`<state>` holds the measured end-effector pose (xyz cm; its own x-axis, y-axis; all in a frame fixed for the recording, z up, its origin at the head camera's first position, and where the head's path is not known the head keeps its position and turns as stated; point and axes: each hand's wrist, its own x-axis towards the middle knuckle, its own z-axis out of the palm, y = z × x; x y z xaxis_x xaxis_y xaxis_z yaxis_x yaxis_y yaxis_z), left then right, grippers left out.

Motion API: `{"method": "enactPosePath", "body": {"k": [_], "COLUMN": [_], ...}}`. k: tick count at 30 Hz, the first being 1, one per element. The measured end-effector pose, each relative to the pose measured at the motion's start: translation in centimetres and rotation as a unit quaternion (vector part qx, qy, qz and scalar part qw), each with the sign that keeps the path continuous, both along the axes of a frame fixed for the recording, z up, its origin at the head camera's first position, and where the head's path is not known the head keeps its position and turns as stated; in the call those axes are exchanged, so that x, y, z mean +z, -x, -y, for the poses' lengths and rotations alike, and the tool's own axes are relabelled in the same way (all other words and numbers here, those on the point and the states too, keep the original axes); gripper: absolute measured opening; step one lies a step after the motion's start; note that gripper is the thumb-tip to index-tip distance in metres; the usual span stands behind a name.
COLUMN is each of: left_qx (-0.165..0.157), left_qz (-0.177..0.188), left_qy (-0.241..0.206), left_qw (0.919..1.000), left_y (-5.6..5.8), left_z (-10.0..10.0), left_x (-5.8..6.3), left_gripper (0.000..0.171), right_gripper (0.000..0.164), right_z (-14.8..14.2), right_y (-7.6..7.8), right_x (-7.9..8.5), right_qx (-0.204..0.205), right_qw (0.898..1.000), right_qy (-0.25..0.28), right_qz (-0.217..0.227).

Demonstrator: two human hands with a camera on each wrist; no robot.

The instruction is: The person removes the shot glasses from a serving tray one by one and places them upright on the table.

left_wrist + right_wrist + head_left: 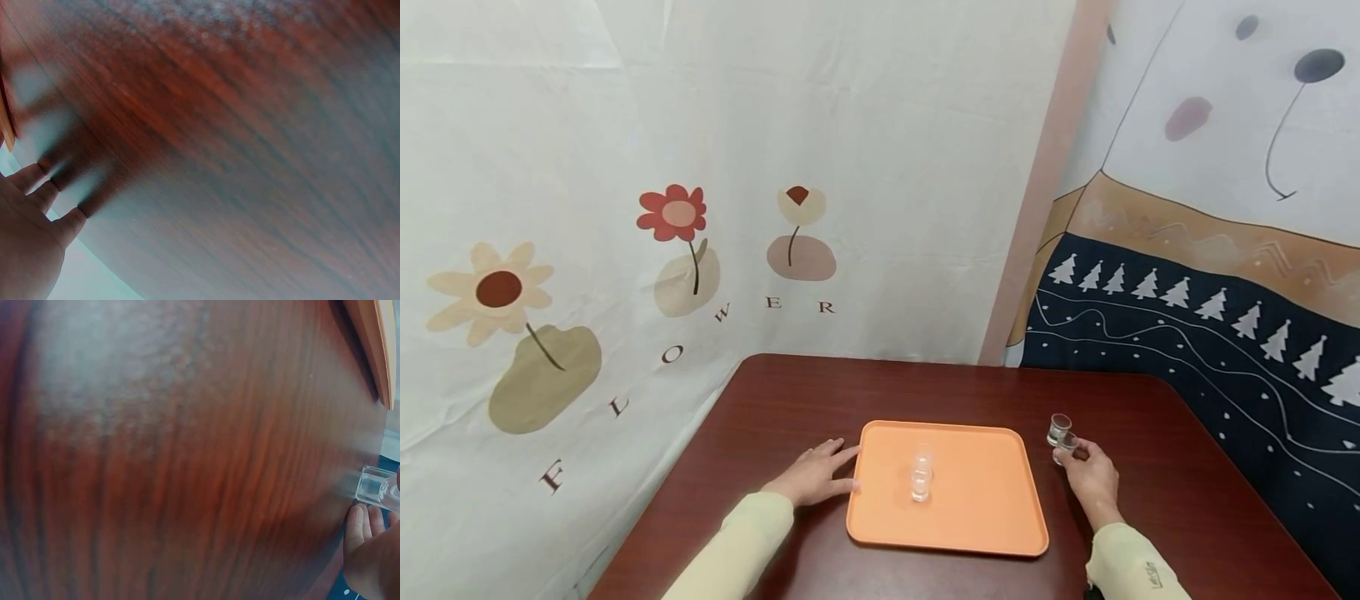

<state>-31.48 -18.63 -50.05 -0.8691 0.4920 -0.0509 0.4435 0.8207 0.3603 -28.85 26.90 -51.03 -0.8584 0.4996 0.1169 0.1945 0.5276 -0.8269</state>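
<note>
Glass in right hand beside orange tray; 2 glasses on tray

Head view: An orange tray (981,496) lies on the dark red-brown surface (820,392). On it, left of centre, stand 2 small clear glasses, the near glass (920,487) directly in front of the far glass (922,455); contact between them cannot be determined. The left hand (815,477) is released, fingers extended and spread, fingertips at the tray's left rim. The right hand (1093,478), right of the tray, pinches 1 small glass (1063,453). Just beyond it is 1 further glass (1059,427).

Left wrist view: Fingers of the left hand reach over the surface, apart; a sliver of tray edge shows at far left.

Right wrist view: The pinched glass, partly cropped, sits at the right edge above the fingers. A tray corner shows at upper right.
</note>
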Motion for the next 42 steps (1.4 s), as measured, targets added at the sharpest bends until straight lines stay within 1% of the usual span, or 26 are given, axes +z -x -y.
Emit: {"method": "enactPosePath", "body": {"k": [6,10,16,20,23,27,31,34,37,42], "left_qx": [0.003,0.007,0.006,0.006,0.007,0.006,0.003,0.004,0.004,0.001], "left_qz": [0.002,0.004,0.006,0.005,0.003,0.003,0.005,0.006,0.006,0.005], "left_qy": [-0.003,0.0,0.002,0.004,0.007,0.008,0.006,0.006,0.004,0.001], "left_qw": [1.0,1.0,1.0,1.0,0.9999,0.9999,1.0,1.0,1.0,1.0], "left_y": [0.1,0.3,0.3,0.4,0.5,0.4,0.4,0.3,0.2,0.1], "left_z": [0.1,0.1,0.2,0.3,0.3,0.3,0.3,0.2,0.2,0.1], "left_x": [0.3,0.4,0.4,0.2,0.2,0.3,0.2,0.1,0.1,0.1], "left_gripper": [0.072,0.071,0.07,0.069,0.07,0.07,0.07,0.07,0.07,0.07], "right_gripper": [0.054,0.061,0.069,0.071,0.072,0.07,0.067,0.065,0.062,0.057], "right_z": [0.0,0.1,0.0,0.1,0.4,1.1,2.0,2.9,3.9,5.4], "right_y": [-0.1,-0.2,-0.4,-0.3,-0.3,-0.4,-0.4,-0.4,-0.3,-0.5], "right_x": [0.2,0.7,1.8,2.7,3.3,4.0,4.5,4.7,4.5,4.0], "right_qx": [0.008,0.011,0.02,0.01,-0.002,-0.004,0.011,0.026,0.046,0.086], "right_qw": [1.0,1.0,0.999,0.999,0.998,0.997,0.995,0.994,0.992,0.991], "right_qy": [0.011,0.015,0.036,0.045,0.04,0.029,0.033,0.041,0.046,0.052], "right_qz": [0.003,-0.003,-0.012,-0.026,-0.039,-0.066,-0.093,-0.102,-0.105,-0.093]}}
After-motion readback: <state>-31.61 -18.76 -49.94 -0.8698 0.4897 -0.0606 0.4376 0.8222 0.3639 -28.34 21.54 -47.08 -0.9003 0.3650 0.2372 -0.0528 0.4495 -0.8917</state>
